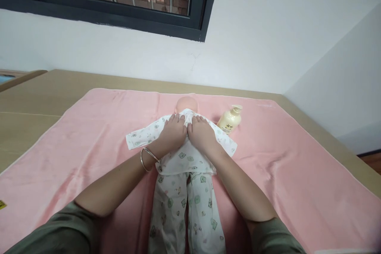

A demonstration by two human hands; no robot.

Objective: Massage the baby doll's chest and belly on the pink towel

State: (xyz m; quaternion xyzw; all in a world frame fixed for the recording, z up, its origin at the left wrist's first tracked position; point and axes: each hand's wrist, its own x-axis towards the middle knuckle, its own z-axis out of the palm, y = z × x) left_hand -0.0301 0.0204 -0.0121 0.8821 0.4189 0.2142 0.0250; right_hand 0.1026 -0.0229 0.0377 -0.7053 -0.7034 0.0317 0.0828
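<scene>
**Hands on the doll's soft top**

While the doll (187, 105) lies on its back in the middle of the pink towel (89, 127), the left hand (172, 131) and right hand (202, 134) rest flat, fingers together, on its shirt (184, 154) near the neck. That cloth looks thin, light and floppy; pinching its edge seems best. A bottle (229, 120) lies near the far edge.

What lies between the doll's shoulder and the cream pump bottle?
In the head view, only bare pink towel lies between the doll in printed white pyjamas and the cream pump bottle; they stand apart.
</scene>
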